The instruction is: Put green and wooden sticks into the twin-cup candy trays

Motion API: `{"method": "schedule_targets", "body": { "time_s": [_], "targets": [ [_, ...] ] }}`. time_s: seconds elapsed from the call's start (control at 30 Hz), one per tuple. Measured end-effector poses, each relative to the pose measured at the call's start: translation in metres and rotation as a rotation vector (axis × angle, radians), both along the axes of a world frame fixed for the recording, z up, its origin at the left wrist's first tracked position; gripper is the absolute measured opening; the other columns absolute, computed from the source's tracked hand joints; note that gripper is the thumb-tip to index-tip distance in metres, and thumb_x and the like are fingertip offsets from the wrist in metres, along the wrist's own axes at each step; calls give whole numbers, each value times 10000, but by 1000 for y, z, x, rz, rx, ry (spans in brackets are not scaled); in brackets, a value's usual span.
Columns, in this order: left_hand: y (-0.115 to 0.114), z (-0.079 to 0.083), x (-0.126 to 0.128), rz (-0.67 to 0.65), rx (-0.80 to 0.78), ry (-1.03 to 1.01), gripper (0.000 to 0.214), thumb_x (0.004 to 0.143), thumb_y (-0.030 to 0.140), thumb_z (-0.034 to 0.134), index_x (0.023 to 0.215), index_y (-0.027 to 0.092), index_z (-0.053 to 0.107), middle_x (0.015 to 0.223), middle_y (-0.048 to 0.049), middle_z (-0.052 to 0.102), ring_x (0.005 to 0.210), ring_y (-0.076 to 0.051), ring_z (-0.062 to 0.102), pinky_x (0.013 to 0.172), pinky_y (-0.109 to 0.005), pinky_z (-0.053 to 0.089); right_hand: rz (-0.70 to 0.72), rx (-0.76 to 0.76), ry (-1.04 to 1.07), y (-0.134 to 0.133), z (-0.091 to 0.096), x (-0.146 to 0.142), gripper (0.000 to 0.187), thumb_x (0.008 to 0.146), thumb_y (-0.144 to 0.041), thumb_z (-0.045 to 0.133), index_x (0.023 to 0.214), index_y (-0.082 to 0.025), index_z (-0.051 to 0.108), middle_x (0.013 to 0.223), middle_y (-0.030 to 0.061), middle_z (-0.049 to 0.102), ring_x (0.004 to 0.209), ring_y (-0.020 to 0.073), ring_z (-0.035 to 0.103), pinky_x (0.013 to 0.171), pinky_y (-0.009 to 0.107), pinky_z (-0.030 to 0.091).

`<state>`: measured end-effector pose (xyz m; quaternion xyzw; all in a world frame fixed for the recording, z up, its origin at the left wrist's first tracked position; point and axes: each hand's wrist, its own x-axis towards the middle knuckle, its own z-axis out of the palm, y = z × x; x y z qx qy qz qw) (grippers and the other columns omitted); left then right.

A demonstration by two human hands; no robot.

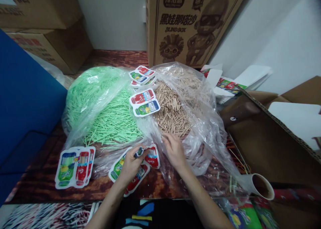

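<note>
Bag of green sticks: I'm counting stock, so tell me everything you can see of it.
The bag of green sticks is a clear, crinkled plastic bag, open toward the person, heaped with thin pale-green sticks that reach its mouth. It lies on the dark wooden table, left of and against a similar bag of wooden sticks. Some printed packets rest where the two bags meet. The left hand holds a red packet just in front of it.
</note>
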<state>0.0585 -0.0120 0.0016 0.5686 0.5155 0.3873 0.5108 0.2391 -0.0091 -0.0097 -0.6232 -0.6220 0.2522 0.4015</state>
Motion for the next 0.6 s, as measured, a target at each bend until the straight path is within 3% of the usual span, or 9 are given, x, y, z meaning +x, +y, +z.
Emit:
{"method": "schedule_targets", "body": {
  "time_s": [0.1, 0.2, 0.27, 0.33, 0.4, 0.5, 0.6],
  "targets": [
    [12, -2, 2, -166, 31, -65, 190, 831, 334, 605, 873, 188, 719, 990, -62, 704, 937, -231, 618, 894, -329, 452, 239, -120, 50, -4, -16, -6, 214, 892, -220, 496, 976, -183, 689, 974, 79, 696, 914, 204, 597, 836, 335, 442],
    [24, -11, 7, -291, -44, -93, 277, 819, 339, 612, 1040, 207, 716, 1177, -75, 676, 1087, -259, 595, 1005, -387, 407, 338, -189, 161, -3, -21, -3, 207, 867, -217, 510, 899, -184, 712, 891, 49, 716, 823, 187, 629, 758, 301, 474],
    [30, -20, 8, -321, -95, -69, 345, 798, 340, 628, 1113, 216, 696, 1196, -71, 674, 1135, -270, 579, 1040, -416, 381, 270, -225, 186, 4, -18, 6, 253, 881, -203, 462, 906, -191, 714, 851, 34, 723, 796, 182, 646, 729, 292, 481],
    [33, -28, 7, -325, -108, -43, 374, 784, 327, 638, 1138, 216, 688, 1209, -71, 671, 1169, -280, 563, 1067, -433, 353, 140, -217, 78, 16, -15, 14, 274, 886, -179, 436, 934, -199, 706, 870, 34, 724, 810, 181, 650, 743, 293, 474],
    [34, -34, 6, -318, -111, -25, 384, 778, 313, 641, 1146, 214, 686, 1226, -73, 663, 1175, -287, 561, 1075, -441, 341, 33, -181, -154, 31, -12, 15, 260, 885, -151, 442, 913, -193, 697, 897, 53, 714, 845, 187, 636, 778, 297, 452],
    [33, -39, 5, -294, -108, -16, 386, 781, 306, 631, 1150, 207, 684, 1223, -75, 665, 1152, -288, 575, 1067, -447, 349, -1, -166, -527, 50, -13, 1, 218, 898, -152, 463, 873, -168, 678, 931, 99, 685, 930, 216, 592, 821, 306, 416],
    [33, -38, 3, -277, -118, -34, 380, 784, 319, 623, 1140, 205, 688, 1177, -68, 688, 1115, -283, 593, 1054, -447, 364, -34, -187, -734, 62, -14, -19, 175, 892, -235, 521, 954, -132, 647, 1011, 143, 646, 997, 258, 542, 832, 331, 405]
  ]
}}
